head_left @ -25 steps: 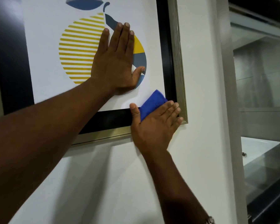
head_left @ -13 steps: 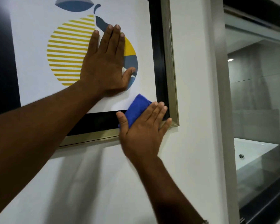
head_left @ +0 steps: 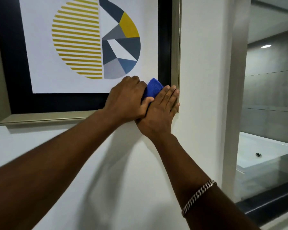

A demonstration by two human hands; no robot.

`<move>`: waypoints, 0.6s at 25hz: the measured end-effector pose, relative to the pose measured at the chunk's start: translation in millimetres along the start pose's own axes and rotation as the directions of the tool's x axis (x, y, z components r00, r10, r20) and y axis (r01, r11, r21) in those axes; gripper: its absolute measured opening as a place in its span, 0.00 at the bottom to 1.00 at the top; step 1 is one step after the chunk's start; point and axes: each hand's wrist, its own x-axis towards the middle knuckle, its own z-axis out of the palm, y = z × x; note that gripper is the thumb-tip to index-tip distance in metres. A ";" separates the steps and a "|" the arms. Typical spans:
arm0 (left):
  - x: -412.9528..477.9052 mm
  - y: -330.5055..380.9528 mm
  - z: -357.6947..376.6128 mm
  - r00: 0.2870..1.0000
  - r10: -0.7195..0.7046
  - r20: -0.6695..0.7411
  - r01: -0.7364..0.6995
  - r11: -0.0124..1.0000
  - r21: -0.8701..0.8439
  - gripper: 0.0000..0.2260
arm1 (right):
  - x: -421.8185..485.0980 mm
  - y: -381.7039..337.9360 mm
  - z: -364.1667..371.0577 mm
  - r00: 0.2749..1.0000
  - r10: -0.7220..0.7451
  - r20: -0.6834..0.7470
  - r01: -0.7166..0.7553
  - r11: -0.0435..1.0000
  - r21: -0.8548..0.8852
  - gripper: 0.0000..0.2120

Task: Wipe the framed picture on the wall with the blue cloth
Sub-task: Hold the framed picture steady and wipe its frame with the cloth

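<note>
The framed picture (head_left: pixel 175 47) hangs on the white wall, with a silver frame, a black mat and a yellow-striped and grey-blue round print. The blue cloth (head_left: pixel 154 87) is pressed against its lower right corner. My right hand (head_left: pixel 160 112) lies flat over the cloth's lower part, fingers stretched towards the frame's right edge. My left hand (head_left: pixel 126 98) sits right beside it on the black mat, fingers curled over the cloth's left side and thumb on the cloth. Most of the cloth is hidden under both hands.
A steel post (head_left: pixel 236 80) stands right of the picture, edging a glass window. Behind the glass is a white bathtub (head_left: pixel 263 150), above a black sill (head_left: pixel 269 203). A chain bracelet (head_left: pixel 198 196) is on my right wrist.
My left hand has left the print's centre and dropped down to the cloth, curling onto it. My right hand with the cloth stays at the lower right corner. The view has shifted.
</note>
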 end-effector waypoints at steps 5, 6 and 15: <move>-8.8 31.8 6.0 0.956 -0.286 -0.067 0.262 0.934 -0.243 0.11 | -12.5 38.1 -22.3 0.967 -0.252 0.034 0.234 0.936 0.264 0.42; -12.9 38.4 5.0 0.941 -0.327 -0.087 0.290 0.912 -0.291 0.10 | -18.1 47.3 -29.0 0.965 -0.262 0.010 0.242 0.902 0.357 0.40; -129.0 171.0 98.1 0.749 -0.624 0.224 0.561 0.417 -0.715 0.05 | -124.7 193.8 -66.2 0.965 0.128 0.230 -0.253 0.688 0.680 0.23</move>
